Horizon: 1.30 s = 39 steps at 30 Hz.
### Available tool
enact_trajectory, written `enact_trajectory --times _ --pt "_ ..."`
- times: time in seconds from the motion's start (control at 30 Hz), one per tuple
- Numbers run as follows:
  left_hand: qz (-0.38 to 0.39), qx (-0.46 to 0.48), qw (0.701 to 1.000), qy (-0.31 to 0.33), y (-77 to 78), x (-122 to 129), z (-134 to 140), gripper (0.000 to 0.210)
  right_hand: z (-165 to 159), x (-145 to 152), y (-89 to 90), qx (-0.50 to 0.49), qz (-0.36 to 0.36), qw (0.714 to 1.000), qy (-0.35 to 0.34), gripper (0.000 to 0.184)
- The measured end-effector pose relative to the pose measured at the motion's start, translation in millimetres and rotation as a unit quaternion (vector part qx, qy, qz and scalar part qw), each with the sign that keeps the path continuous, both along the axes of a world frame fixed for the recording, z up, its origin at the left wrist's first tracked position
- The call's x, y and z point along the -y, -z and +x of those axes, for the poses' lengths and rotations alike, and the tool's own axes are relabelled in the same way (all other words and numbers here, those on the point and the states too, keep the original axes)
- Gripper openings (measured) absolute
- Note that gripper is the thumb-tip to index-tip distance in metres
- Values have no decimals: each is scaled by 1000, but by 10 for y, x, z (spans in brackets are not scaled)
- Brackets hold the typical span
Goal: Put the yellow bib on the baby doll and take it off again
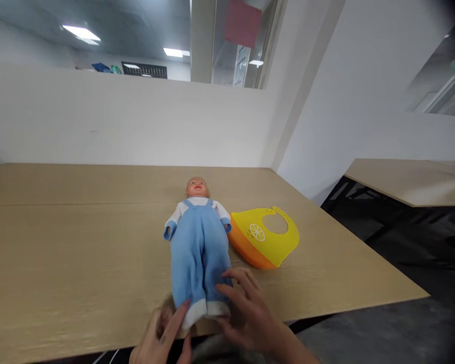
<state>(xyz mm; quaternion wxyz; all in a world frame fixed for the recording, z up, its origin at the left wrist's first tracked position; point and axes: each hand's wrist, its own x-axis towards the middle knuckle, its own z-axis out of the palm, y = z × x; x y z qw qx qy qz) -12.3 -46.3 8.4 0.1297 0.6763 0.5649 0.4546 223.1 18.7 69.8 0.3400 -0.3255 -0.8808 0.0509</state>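
- The doll, in pale-blue overalls and white top, lies face-up on the worktop beside a yellow bib.
- Left hand and right hand flank its trouser cuffs, fingers parted; cannot tell whether either grip holds cloth.

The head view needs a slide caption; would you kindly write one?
Doll lying on a table beside a bib, left hand and right hand at its legs.

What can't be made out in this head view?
In the head view:
Doll: feet hidden within the white cuffs; back hidden against the table.
Left hand: wrist cut off by the bottom edge; blur obscures whether it grips a cuff.
Yellow bib: small dark marks beside its white print are too small to read.
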Motion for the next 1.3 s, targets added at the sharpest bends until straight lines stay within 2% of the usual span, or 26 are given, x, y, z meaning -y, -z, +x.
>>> enact_trajectory --times 0.1,0.23,0.37,0.57,0.7,0.87,1.07,1.3 --pt "89 -106 990 -8 -56 -80 126 43 -74 169 251 12 61 997 47 48" --pt "119 -132 984 -12 -119 -136 244 35 -149 147 396 -32 105 991 80 34" --pt "122 -129 984 -37 -38 -141 240 34 -163 156 424 -66 98 989 89 22" --pt "152 -116 982 -12 112 -223 177 27 -172 176 484 -57 103 989 90 19" --pt "130 -92 987 2 106 -246 163 26 -199 162 502 -42 98 990 87 22" --pt "108 -52 993 13 46 -212 211 28 -246 161 504 -64 90 990 90 7" --pt "77 -11 997 7 -13 -162 272 27 -276 159 493 -96 96 987 87 9" --pt "121 -31 992 10 90 -148 140 26 -252 178 538 -111 101 985 85 17"
